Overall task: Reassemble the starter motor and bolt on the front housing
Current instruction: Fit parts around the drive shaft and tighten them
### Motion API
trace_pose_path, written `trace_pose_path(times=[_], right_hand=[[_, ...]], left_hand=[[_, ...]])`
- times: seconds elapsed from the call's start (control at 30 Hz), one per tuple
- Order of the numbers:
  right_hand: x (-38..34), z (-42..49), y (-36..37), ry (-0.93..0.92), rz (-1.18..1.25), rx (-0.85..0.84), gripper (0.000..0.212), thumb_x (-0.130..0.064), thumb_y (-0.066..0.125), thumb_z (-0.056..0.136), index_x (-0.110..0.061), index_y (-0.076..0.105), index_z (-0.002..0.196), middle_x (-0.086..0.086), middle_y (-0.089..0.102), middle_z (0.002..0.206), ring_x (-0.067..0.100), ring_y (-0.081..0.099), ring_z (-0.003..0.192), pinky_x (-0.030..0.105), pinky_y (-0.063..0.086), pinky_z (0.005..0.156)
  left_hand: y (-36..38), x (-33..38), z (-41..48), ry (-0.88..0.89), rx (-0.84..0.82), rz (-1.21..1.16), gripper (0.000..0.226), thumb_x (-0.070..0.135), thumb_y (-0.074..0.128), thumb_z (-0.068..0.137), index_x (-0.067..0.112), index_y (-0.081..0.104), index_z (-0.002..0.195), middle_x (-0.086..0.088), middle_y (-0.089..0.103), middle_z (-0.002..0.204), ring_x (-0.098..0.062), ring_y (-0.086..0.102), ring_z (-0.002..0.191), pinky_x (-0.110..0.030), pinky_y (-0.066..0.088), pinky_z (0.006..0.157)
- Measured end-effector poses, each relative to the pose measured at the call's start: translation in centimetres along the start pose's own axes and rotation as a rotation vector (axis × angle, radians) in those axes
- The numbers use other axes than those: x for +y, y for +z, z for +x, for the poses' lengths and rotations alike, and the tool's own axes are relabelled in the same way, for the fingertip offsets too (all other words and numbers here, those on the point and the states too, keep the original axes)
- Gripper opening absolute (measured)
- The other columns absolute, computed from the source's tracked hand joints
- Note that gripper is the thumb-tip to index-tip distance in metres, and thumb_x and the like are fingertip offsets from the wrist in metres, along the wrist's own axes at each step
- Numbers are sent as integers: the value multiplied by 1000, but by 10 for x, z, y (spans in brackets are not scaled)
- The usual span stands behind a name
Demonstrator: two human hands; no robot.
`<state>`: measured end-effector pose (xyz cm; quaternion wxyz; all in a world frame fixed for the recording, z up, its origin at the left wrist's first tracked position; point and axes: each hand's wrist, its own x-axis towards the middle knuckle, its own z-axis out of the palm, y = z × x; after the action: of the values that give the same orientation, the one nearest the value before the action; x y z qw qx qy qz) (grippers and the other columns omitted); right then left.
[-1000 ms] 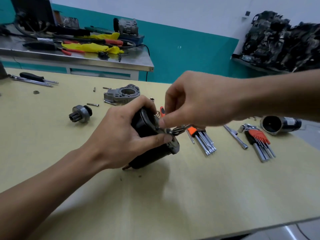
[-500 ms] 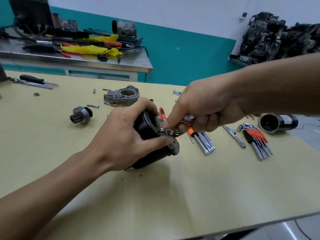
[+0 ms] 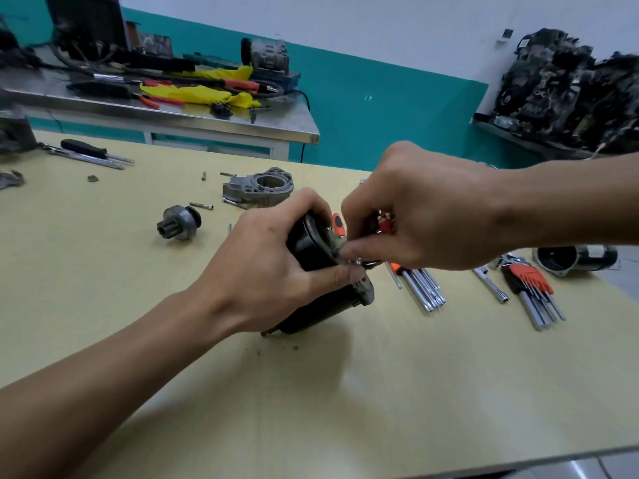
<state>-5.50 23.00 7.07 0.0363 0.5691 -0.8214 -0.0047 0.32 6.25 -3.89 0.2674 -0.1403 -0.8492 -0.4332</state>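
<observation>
Gripping black cylindrical starter motor (image 3: 306, 245) at frame centre, left hand (image 3: 262, 271) fingers wrapped round | right hand (image 3: 422, 219) fingertips pinching small metal part (image 3: 363, 263) at its rim | grey cast housing (image 3: 257, 189) above centre.

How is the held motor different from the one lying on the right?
The held motor is gripped by the left hand and tilted; the lying motor rests on its side. The lying motor shows a hollow end; the right hand with a red-handled tool hides the held motor's end. Both are dark cylinders.

Teal-and-white wall (image 3: 380, 81) behind steel bench (image 3: 207, 121) and yellow table (image 3: 380, 392).
</observation>
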Motion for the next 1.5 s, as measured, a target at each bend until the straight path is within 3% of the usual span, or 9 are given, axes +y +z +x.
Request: trace_pose_path(times=[0.23, 0.33, 0.43, 0.6, 0.87, 1.17, 1.27, 1.37, 1.5], right_hand=[[0, 15, -10, 596, 466, -236, 25, -28, 80, 80, -12, 70, 63, -2, 58, 51, 10, 40, 37, 20, 30, 35], [-8, 24, -19, 558, 334, -306, 25, -31, 77, 83, -11, 70, 70, -4, 61, 51, 10, 43, 36, 18, 33, 37], [-5, 30, -45, 434, 84, -79, 25, -45, 73, 84, -21, 73, 77, -7, 70, 59, 6, 57, 44, 22, 49, 42], [58, 0, -54, 575, 252, 673, 22, -33, 69, 89, -12, 75, 85, 3, 73, 75, 6, 60, 55, 24, 53, 54], [62, -4, 118, 681, 299, 541, 12, -20, 63, 87, -19, 73, 94, -4, 69, 86, 14, 62, 78, 33, 52, 75], [54, 24, 150, 670, 162, 485, 19, -27, 57, 95, -18, 73, 94, 0, 72, 93, 25, 59, 93, 41, 48, 81], [37, 25, 138, 493, 546, 751, 26, -48, 57, 92, -28, 73, 95, -16, 72, 91, 8, 63, 94, 33, 50, 84], [10, 35, 135, 228, 1177, 585, 54, -76, 54, 79, -39, 60, 118, -22, 69, 111, -2, 62, 108, 8, 46, 82], [-11, 59, 145, 123, 1297, 499, 97, -71, 79, 58, -27, 44, 137, -7, 66, 124, 10, 61, 118, 18, 48, 93]], left_hand=[[0, 1, 1, 62, 19, 57, 54, 62, 76, 64, 25, 58, 97, 11, 66, 81, -12, 63, 75, -29, 51, 64], [-1, -1, 2, 50, 35, 41, 55, 61, 81, 65, 23, 60, 98, 8, 69, 83, -13, 65, 76, -30, 52, 66], [0, -4, 2, 31, 63, -30, 53, 59, 86, 64, 26, 59, 97, 20, 67, 87, -3, 64, 76, -14, 49, 65], [-10, -16, -4, 30, 131, -106, 48, 58, 78, 62, 32, 58, 96, 14, 65, 93, -7, 65, 81, -14, 52, 65], [-26, -41, -24, -15, 323, -321, 35, 43, 77, 68, 35, 59, 97, 12, 65, 89, -2, 60, 63, -11, 49, 55], [-25, -48, -33, -90, 404, -448, 32, 40, 74, 72, 33, 56, 97, 13, 63, 83, -9, 59, 57, -21, 46, 40], [-25, -54, -31, -102, 370, -478, 27, 41, 75, 73, 40, 58, 95, 12, 63, 80, -10, 58, 56, -23, 46, 41], [-28, -61, -31, -152, 337, -520, 30, 43, 73, 74, 36, 57, 98, 10, 63, 80, -14, 57, 57, -28, 47, 42], [-29, -68, -31, -236, 281, -581, 44, 42, 75, 73, 23, 52, 104, -5, 66, 90, -25, 65, 70, -34, 52, 49]])
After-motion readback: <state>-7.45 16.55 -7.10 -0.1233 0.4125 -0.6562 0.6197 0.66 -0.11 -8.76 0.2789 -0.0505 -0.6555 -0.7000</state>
